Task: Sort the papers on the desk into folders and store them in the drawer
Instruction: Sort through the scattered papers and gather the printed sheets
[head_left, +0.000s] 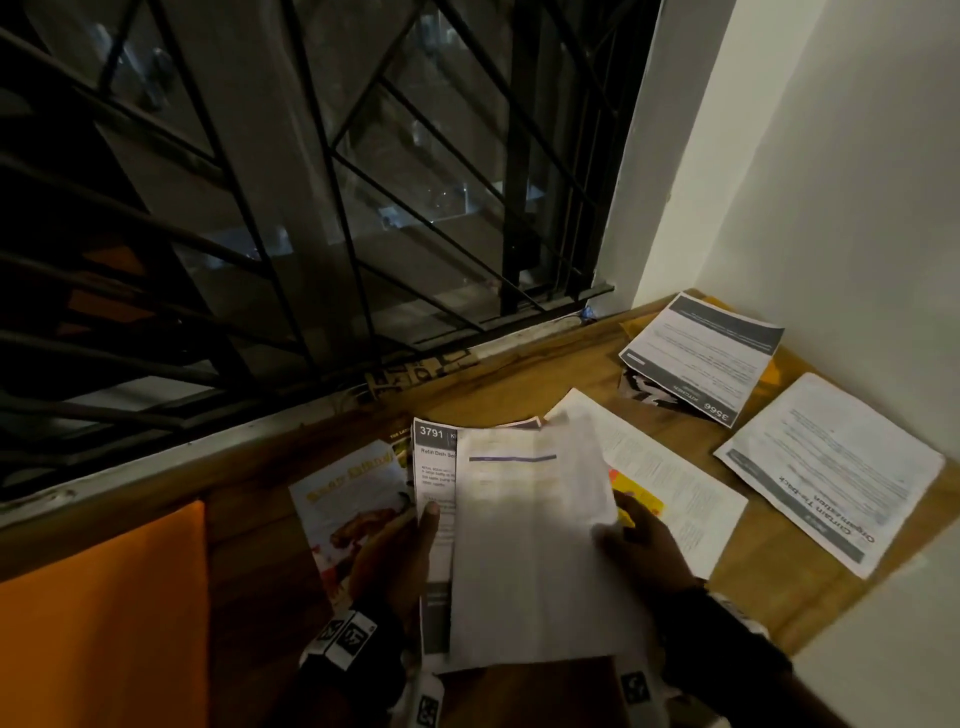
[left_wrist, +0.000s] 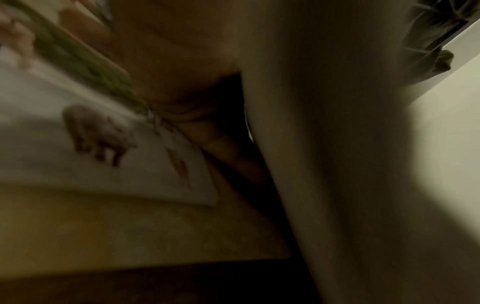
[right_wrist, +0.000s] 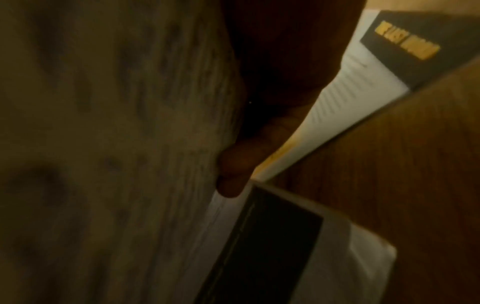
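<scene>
Papers (head_left: 530, 545) between both hands' grip

A dim room at night: the window (head_left: 311, 182) is black, and weak warm light catches the white wall (head_left: 831, 208) and papers at the table's (head_left: 519, 384) right edge. The head view bends at its edges. Both wrist views are dark, noisy and smeared with blur; print is unreadable.
</scene>
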